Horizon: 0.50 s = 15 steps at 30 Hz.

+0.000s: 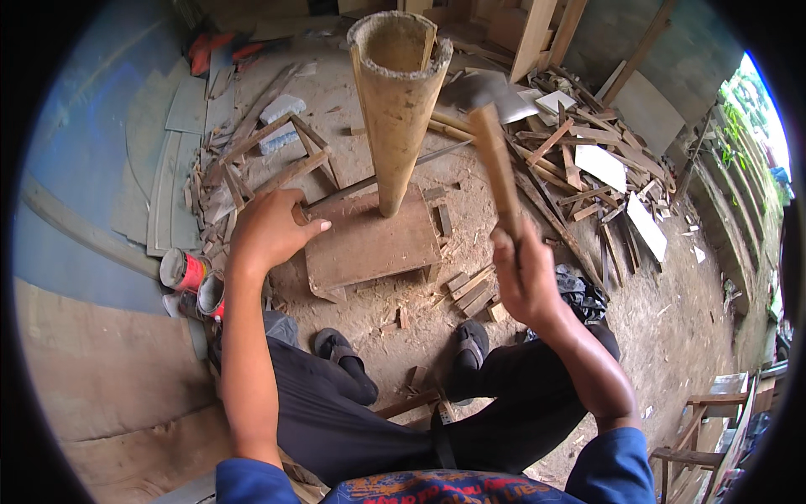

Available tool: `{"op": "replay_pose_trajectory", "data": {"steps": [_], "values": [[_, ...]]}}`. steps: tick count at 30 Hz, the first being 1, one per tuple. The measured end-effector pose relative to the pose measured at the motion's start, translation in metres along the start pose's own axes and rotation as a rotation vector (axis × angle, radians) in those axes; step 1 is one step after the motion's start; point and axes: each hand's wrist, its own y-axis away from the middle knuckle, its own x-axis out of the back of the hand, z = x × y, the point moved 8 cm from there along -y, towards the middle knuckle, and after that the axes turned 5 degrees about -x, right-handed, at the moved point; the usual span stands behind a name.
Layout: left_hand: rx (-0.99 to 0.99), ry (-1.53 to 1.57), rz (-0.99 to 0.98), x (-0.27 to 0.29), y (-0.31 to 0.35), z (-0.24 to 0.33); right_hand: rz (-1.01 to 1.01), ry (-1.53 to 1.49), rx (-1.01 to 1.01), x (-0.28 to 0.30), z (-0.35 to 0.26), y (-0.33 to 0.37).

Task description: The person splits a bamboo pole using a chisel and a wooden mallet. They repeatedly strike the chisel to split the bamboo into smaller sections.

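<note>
A thick bamboo tube (395, 126) stands upright on a low wooden bench (369, 248), its rim rough and a slit down its wall. My left hand (273, 231) is at the bench's left end, thumb stretched apart from the curved fingers. Close to those fingers starts a long, thin dark strip (344, 191) that runs behind the tube to the right; whether I touch it is unclear. Raised right of the tube, my right hand (527, 273) is closed around a wooden-handled tool (497, 168). A broad grey shape, blurred by motion, shows at the handle's far end.
Scrap wood and boards (588, 151) are heaped at the far right. Short offcuts (472, 292) lie by the bench's right side. Left of it stand a wooden frame (294, 164) and red-labelled cans (186, 270). My sandalled feet (336, 344) flank the near floor.
</note>
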Motion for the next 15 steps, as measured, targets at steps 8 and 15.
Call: {"op": "replay_pose_trajectory", "data": {"steps": [8, 15], "values": [[-0.126, -0.06, 0.019, 0.002, 0.005, 0.017, 0.044, 0.015, -0.043, 0.01, -0.003, 0.0], [-0.056, 0.028, 0.076, 0.015, 0.005, 0.002, 0.036, -0.152, -0.111, 0.01, 0.02, 0.014]]}}
